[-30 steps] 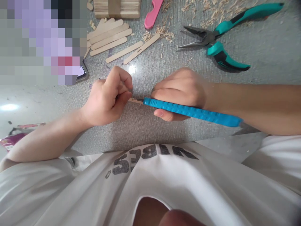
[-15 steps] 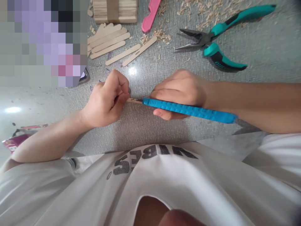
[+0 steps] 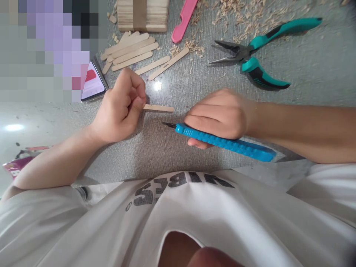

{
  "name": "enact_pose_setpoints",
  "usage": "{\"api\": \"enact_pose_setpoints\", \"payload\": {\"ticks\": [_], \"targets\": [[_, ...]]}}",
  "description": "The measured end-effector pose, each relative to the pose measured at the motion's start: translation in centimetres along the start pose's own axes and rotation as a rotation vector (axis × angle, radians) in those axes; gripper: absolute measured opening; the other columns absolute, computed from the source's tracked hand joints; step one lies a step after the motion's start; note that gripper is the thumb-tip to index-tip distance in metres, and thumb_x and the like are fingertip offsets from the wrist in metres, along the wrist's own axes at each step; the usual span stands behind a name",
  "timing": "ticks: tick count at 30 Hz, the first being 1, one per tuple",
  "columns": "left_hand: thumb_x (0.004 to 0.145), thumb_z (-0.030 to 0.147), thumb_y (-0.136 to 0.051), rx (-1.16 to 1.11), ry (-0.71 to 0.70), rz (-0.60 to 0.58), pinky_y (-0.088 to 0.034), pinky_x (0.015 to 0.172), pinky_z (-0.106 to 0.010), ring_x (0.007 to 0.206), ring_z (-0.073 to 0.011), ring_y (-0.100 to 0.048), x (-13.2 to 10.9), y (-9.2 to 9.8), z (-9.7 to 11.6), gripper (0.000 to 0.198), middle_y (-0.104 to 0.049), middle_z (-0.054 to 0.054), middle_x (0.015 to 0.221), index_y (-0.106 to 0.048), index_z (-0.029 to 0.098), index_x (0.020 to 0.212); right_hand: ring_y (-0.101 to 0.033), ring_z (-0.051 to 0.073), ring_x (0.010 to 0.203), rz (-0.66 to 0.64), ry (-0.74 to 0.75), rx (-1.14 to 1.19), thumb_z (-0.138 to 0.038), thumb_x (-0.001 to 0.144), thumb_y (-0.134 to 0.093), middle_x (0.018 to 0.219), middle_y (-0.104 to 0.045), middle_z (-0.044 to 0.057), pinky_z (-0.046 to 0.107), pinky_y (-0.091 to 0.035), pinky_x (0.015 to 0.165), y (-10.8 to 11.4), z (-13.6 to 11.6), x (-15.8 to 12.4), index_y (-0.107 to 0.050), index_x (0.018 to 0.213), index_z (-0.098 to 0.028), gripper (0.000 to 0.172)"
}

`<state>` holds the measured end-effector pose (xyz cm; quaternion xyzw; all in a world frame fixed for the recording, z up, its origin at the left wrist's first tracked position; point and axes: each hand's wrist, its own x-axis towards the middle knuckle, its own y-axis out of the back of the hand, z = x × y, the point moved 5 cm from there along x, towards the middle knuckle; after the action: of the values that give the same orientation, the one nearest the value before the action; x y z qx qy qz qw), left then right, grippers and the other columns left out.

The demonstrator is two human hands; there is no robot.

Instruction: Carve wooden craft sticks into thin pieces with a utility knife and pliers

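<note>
My left hand [image 3: 121,105] is curled shut, pinching one end of a thin wooden craft stick [image 3: 160,108] that points right, just over the grey table [image 3: 319,74]. My right hand [image 3: 219,115] grips a blue craft knife [image 3: 225,142]. Its dark blade tip points left and sits a little below and clear of the stick's free end.
Loose craft sticks [image 3: 133,53] lie beyond my left hand, with a banded bundle of sticks [image 3: 143,15] behind them. Also on the table are a pink tool [image 3: 183,20], teal-handled long-nose pliers [image 3: 250,55], wood shavings [image 3: 244,15], a phone [image 3: 93,83] and a purple packet [image 3: 16,167].
The knife blade was on the stick; now my right hand has drawn the knife down and away. My left hand has lifted the stick up and slightly left, showing more of it.
</note>
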<state>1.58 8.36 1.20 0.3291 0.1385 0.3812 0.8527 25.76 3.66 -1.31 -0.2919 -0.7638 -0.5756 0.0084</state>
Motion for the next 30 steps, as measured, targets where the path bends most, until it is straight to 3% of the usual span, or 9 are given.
{"api": "enact_pose_setpoints", "payload": {"ticks": [1, 5, 13, 25, 30], "targets": [[0.117, 0.036, -0.041, -0.032, 0.028, 0.056, -0.046, 0.067, -0.034, 0.075, -0.0096, -0.053, 0.1, 0.3, -0.1, 0.010, -0.059, 0.000, 0.098, -0.044, 0.026, 0.114, -0.055, 0.014, 0.064, 0.022, 0.000, 0.003, -0.073, 0.114, -0.034, 0.073, -0.058, -0.001, 0.032, -0.046, 0.062, 0.1, 0.0, 0.0, -0.067, 0.094, -0.021, 0.065], [0.109, 0.026, -0.049, -0.038, 0.063, 0.069, -0.043, 0.063, -0.034, 0.063, -0.0119, -0.052, 0.2, -0.1, 0.5, 0.004, -0.059, 0.004, 0.082, -0.048, 0.027, 0.106, -0.063, 0.016, 0.071, 0.103, -0.002, -0.027, -0.079, 0.112, -0.031, 0.082, -0.066, 0.001, 0.034, -0.049, 0.065, 0.5, 0.1, 0.2, -0.071, 0.105, -0.022, 0.070], [0.099, 0.016, -0.055, 0.118, -0.193, 0.194, -0.035, 0.052, -0.026, 0.053, -0.0096, -0.048, 0.5, -0.7, 1.1, 0.010, -0.059, 0.008, 0.070, -0.052, 0.025, 0.102, -0.066, 0.018, 0.076, 0.049, -0.067, -0.121, -0.081, 0.112, -0.021, 0.087, -0.070, 0.003, 0.035, -0.051, 0.068, 0.3, 0.2, 1.0, -0.074, 0.110, -0.022, 0.080], [0.099, 0.010, -0.055, 0.176, -0.269, 0.205, -0.035, 0.052, -0.022, 0.053, -0.0070, -0.046, 0.6, -0.8, 1.6, 0.013, -0.062, 0.007, 0.074, -0.052, 0.022, 0.103, -0.064, 0.018, 0.077, 0.011, -0.076, -0.222, -0.080, 0.112, -0.024, 0.091, -0.072, 0.004, 0.035, -0.048, 0.069, -0.2, 0.1, 1.5, -0.074, 0.113, -0.020, 0.079], [0.100, 0.013, -0.054, 0.230, -0.260, 0.202, -0.039, 0.054, -0.024, 0.057, -0.0092, -0.052, 0.5, -0.8, 1.5, 0.011, -0.065, 0.005, 0.076, -0.052, 0.023, 0.103, -0.065, 0.017, 0.078, 0.054, -0.064, -0.191, -0.079, 0.112, -0.032, 0.092, -0.072, 0.002, 0.033, -0.049, 0.071, -0.1, 0.1, 1.5, -0.071, 0.131, -0.020, 0.073]]}}
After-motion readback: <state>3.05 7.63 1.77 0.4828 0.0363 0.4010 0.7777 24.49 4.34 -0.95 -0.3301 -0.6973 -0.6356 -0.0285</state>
